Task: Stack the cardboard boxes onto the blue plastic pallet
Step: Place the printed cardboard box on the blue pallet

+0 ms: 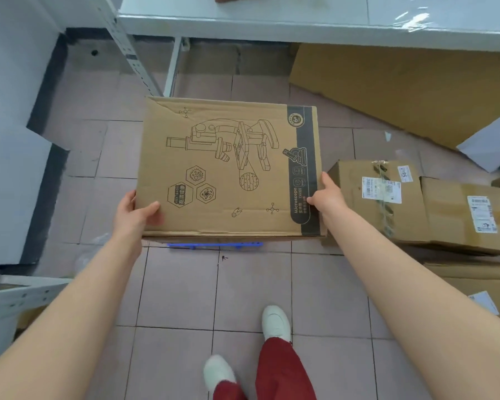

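Fingers of the left hand [136, 215] and right hand [325, 194] clamp opposite sides of the microscope box [228, 168], held over the blue pallet [214, 245], whose edge peeks out beneath. Labelled boxes [416, 203] sit just right on the floor [243, 298].

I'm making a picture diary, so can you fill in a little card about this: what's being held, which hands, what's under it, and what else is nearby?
held thing: microscope box, printed face up
left hand: grips the box's near left corner
right hand: grips the box's right edge
under it: blue pallet, only a thin strip showing
box resting or in the air: cannot tell
nearby: labelled boxes on the floor to the right
also: flat cardboard sheet under the white table
floor: pink tiles
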